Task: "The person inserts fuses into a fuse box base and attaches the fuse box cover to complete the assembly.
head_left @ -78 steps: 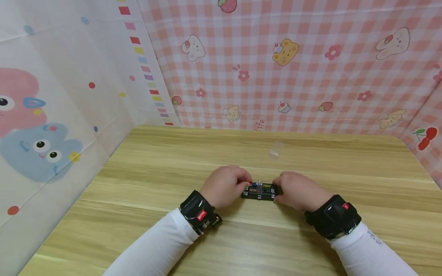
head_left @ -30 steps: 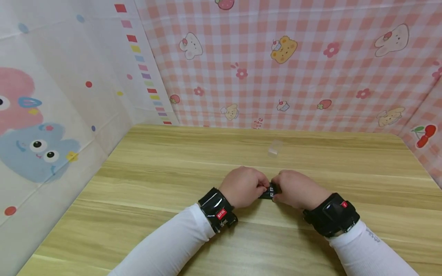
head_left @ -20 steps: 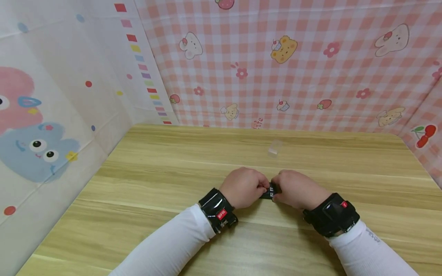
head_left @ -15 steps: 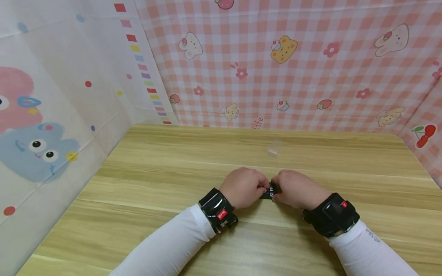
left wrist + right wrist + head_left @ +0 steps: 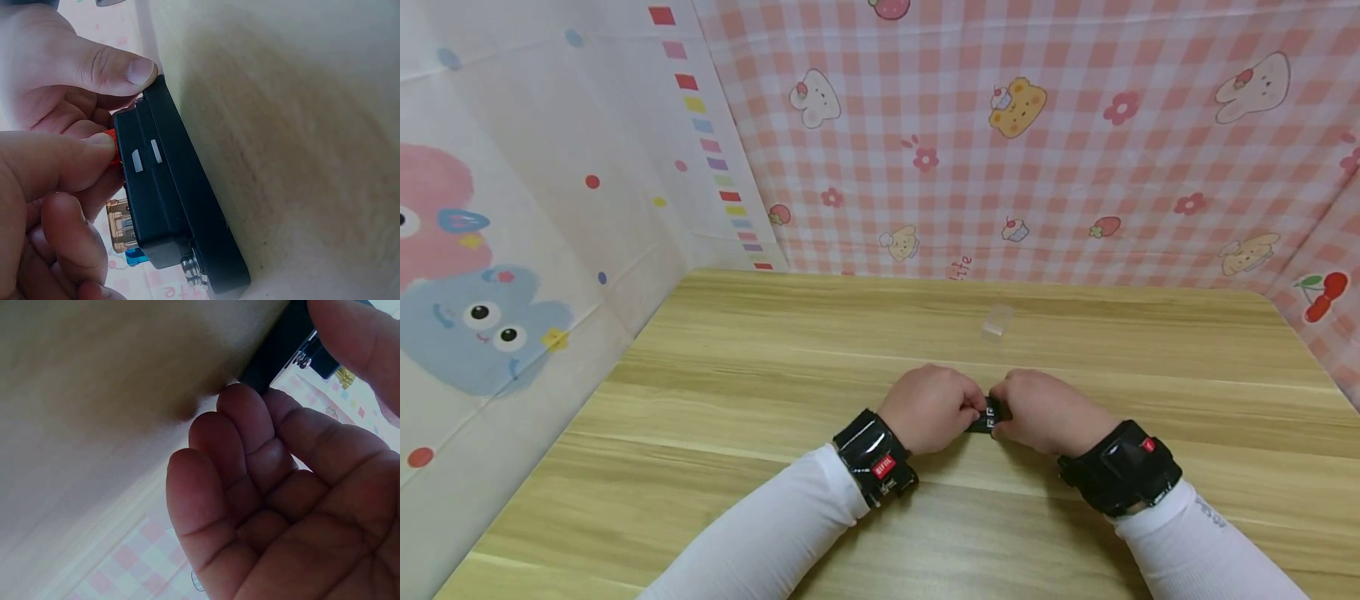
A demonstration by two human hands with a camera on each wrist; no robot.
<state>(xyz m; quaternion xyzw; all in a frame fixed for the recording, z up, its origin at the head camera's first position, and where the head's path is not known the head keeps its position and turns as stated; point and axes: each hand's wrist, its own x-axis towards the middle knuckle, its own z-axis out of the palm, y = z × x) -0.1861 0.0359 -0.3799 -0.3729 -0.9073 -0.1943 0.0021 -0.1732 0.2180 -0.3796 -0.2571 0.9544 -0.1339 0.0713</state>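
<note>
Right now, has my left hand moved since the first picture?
Yes: judged against the clear plastic piece, the left hand has shifted rightward, toward the right hand.

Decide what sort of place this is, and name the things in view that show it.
Probably an indoor table booth arranged for recording handwork: a wood-grain table, a pink checked backdrop hanging behind it, and black wrist-worn devices.
</note>
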